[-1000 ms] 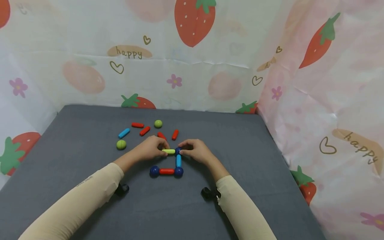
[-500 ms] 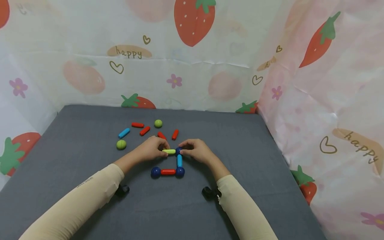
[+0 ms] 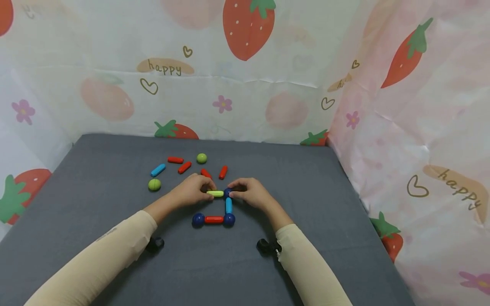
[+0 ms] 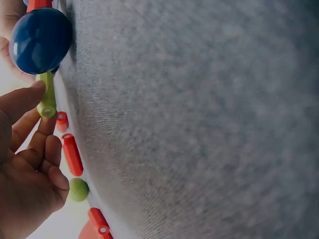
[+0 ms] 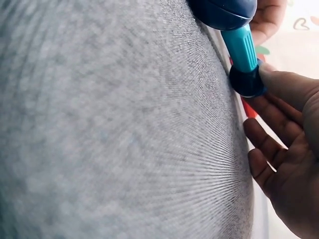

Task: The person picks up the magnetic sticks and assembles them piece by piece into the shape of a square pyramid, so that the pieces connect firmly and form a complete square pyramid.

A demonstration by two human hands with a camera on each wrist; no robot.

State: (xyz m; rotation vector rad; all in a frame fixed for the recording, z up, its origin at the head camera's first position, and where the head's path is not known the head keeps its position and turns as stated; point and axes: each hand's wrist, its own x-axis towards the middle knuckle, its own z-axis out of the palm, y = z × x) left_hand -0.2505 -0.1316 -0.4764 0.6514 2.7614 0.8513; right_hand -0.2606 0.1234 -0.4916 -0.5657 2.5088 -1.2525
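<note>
My left hand [image 3: 194, 189] pinches a yellow-green magnetic rod [image 3: 215, 194] between thumb and fingers; its near end shows in the left wrist view. The rod's other end meets a dark blue ball [image 3: 227, 193], which my right hand [image 3: 250, 192] pinches. From that ball a light blue rod [image 3: 229, 205] runs toward me to a second dark blue ball [image 3: 229, 219]. A red rod [image 3: 214, 219] links this one to a third dark blue ball [image 3: 198, 220] on the left. Together they form three sides of a square on the grey cloth.
Beyond my hands lie several loose red rods [image 3: 175, 160], a blue rod [image 3: 158, 170] and two green balls [image 3: 201, 158], [image 3: 155, 185]. One red rod [image 3: 206, 173] is close behind my left fingers. Grey cloth [image 3: 298, 178] covers the table, with a printed curtain [image 3: 245, 97] behind.
The joined rods and balls shift very slightly right, then back a little. Both hands keep their grips.
</note>
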